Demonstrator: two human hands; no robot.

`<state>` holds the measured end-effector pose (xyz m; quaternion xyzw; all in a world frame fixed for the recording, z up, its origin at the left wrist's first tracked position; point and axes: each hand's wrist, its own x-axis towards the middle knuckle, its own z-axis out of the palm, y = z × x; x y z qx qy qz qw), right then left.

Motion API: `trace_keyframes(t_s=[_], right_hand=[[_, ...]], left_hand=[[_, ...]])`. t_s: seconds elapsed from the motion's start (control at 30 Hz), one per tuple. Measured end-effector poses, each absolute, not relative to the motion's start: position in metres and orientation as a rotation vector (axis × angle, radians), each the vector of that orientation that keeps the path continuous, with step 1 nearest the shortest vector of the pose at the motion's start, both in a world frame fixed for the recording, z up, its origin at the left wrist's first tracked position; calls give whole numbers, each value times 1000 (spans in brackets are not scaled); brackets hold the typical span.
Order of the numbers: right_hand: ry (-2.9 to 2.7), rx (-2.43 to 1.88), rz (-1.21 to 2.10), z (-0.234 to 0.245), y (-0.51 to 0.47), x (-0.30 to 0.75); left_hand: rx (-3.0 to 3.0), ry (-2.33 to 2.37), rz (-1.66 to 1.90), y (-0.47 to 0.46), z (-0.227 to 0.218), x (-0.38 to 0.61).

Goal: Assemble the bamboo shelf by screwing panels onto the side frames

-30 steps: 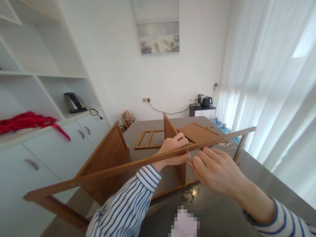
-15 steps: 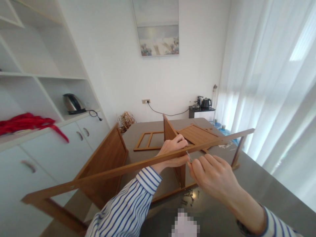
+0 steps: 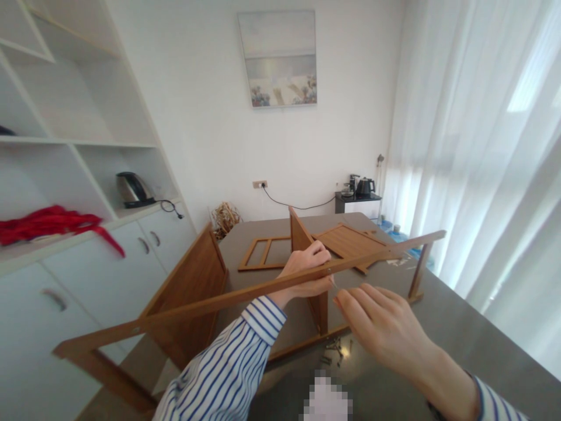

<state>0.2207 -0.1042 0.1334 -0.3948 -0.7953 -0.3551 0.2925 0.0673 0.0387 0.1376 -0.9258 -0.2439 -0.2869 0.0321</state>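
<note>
My left hand is wrapped around the long wooden rail where it meets the upright middle panel. Its fingers show above and below the rail. A small metal bolt head sits in the rail's face beside these fingers. Just below and right of it, my right hand is closed on a thin metal rod-like tool, most of it hidden in the fist. The visible tip is apart from the bolt head. Several loose screws lie on the table under the rail.
A larger wooden panel stands at the left under the rail. Farther back on the grey table lie an open wooden frame and a flat panel. The rail's right end has a short leg.
My right hand has drawn slightly down and right, and the tool's tip has come away from the rail. My left hand keeps its hold. The view has shifted a little.
</note>
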Motion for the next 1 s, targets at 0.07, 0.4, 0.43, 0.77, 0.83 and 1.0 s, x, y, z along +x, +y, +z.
trace_keyframes(t_s=[0.07, 0.4, 0.43, 0.77, 0.83, 1.0], right_hand=[[-2109, -1029, -900, 132, -107, 221], [-2054, -1292, -739, 52, -124, 275], [-2091, -1338, -735, 38, -126, 280], [-2252, -1615, -723, -52, -125, 299], [-2249, -1648, -675, -52, -124, 299], [-2166, -1556, -591, -3, -114, 299]], left_hand=[[-2848, -754, -885, 38, 138, 68], [-2800, -783, -863, 33, 139, 68], [-2801, -782, -864, 33, 139, 68], [-2803, -828, -882, 29, 139, 67], [-2817, -836, -902, 28, 138, 67], [-2879, -812, -1012, 26, 134, 64]])
